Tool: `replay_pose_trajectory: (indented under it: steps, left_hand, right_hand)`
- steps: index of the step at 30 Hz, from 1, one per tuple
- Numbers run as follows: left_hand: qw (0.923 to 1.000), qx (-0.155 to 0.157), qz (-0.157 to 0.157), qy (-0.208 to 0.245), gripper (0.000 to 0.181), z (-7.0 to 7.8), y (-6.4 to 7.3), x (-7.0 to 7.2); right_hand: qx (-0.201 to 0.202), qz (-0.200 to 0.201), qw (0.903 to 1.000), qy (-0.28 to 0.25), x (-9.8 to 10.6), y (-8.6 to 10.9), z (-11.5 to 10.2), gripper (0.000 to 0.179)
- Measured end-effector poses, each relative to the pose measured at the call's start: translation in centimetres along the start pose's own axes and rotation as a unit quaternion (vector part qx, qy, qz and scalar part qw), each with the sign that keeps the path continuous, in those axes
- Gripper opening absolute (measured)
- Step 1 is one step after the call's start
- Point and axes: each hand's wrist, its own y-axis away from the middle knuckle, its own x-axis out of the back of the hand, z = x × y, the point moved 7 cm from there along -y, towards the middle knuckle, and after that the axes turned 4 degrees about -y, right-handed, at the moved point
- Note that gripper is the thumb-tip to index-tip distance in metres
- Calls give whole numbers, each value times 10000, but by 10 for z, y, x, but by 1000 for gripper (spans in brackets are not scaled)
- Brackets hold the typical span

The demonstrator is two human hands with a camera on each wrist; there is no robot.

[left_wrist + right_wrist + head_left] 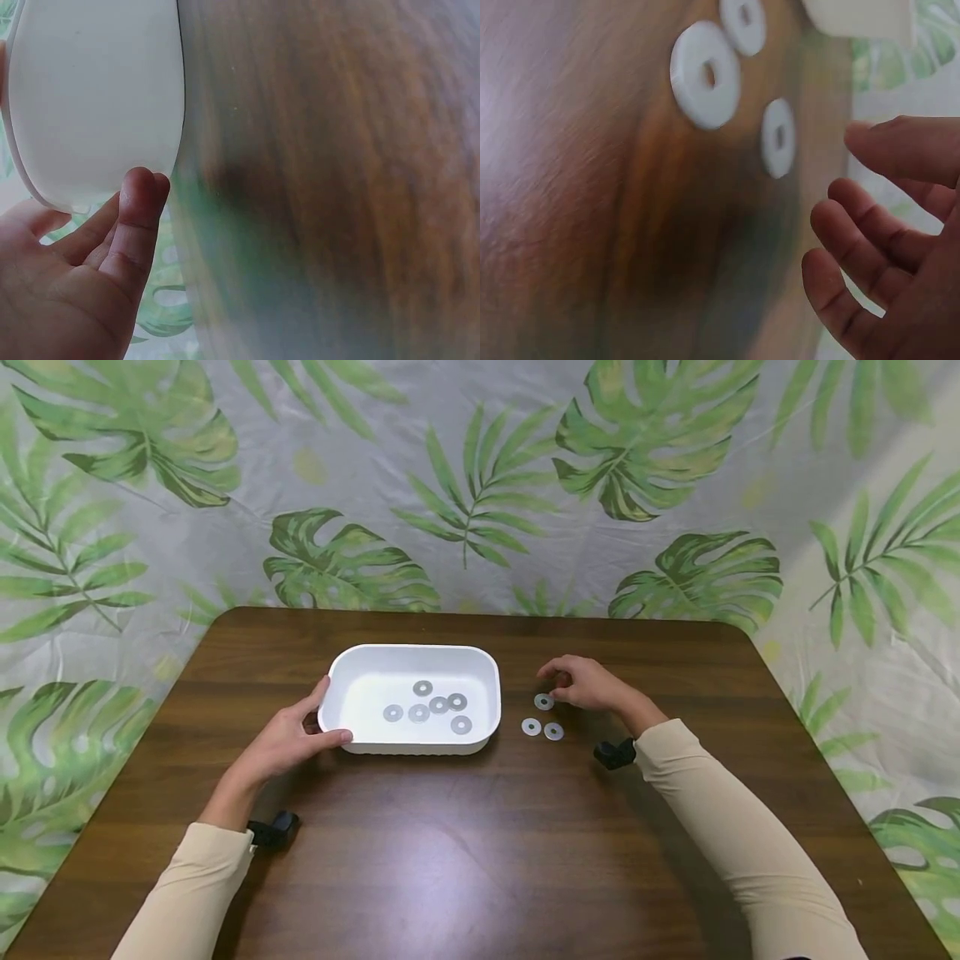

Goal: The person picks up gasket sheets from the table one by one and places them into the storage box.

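Observation:
A white plastic tub [408,748] stands on the table with several flat metal washers [455,731] lying on its floor, some overlapping. My left hand [279,742] grips its left end, the thumb at the near corner of the rim and fingers round the side; the left wrist view shows the tub's wall [97,97] against the fingers. Three more washers lie on the table right of the tub: one farther [537,702] and two nearer [527,727]. Just beside the farther one is my right hand [592,685], fingers loosely bent, nothing between them in the right wrist view.
The brown wooden table [450,877] has a far edge behind the tub. A leaf-patterned cloth [495,460] hangs beyond it. Each wrist carries a black camera mount, one at the left wrist [274,832] and one at the right wrist [613,755].

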Motion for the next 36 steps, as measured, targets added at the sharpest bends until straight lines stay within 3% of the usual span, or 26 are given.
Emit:
replay_pose_trajectory:
  steps: [7,14,20,28,36]
  left_hand:
    - [10000,-20,-2,-17,103,1,-1,1]
    - [9999,4,29,-119,102,1,-1,3]
    - [10000,-24,1,-87,102,1,-1,2]
    - [10000,-48,12,1,102,1,1,2]
    - [10000,-61,-43,-36,103,2,0,0]
  right_hand:
    - [-182,30,9998,-118,-7,-2,19,35]
    - [-20,-91,9999,-139,-14,-3,16,39]
    - [141,107,9998,128,-17,-5,14,33]
    - [52,128,9984,554,-21,-8,8,28]
    - [-33,115,9984,551,-23,-7,11,26]
